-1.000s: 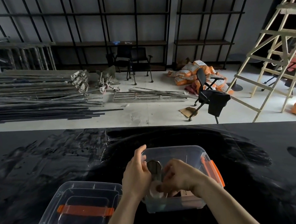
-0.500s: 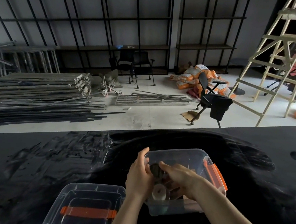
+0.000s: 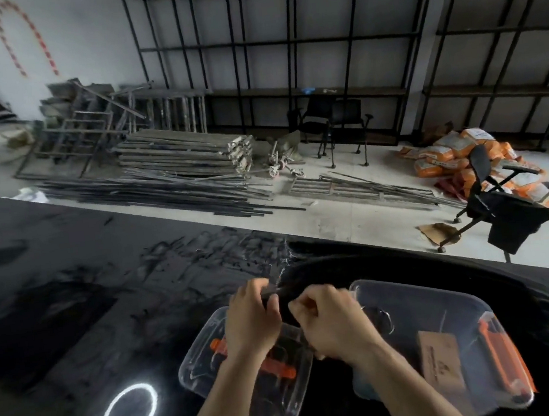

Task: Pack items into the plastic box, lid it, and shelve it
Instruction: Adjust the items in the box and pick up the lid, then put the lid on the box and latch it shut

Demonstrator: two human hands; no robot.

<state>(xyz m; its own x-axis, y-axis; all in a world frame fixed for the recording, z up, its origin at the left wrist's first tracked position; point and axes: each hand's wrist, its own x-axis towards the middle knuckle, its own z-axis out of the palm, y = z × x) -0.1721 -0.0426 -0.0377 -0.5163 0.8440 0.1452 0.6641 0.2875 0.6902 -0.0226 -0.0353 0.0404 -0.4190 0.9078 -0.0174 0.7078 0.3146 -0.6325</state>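
The clear plastic box (image 3: 394, 297) stands on the black table at the lower right, open, with orange latches. Inside it lie a brown cardboard packet (image 3: 439, 356) and other items too blurred to name. Its clear lid (image 3: 199, 371), with an orange handle, lies flat on the table just left of the box. My left hand (image 3: 254, 321) is over the lid's far edge with its fingers curled. My right hand (image 3: 333, 328), also curled, is at the lid's far right corner, between lid and box. Blur hides whether either hand grips the lid.
The glossy black table (image 3: 76, 330) stretches left and ahead, with a ring-light reflection (image 3: 130, 411) near the lid. Beyond it are the floor with stacked metal bars (image 3: 175, 181), black shelving (image 3: 319, 67) on the wall, and an office chair (image 3: 493, 205) at right.
Both hands have come out of the box and moved left over the lid. The view has swung left, so the box now sits at the right.
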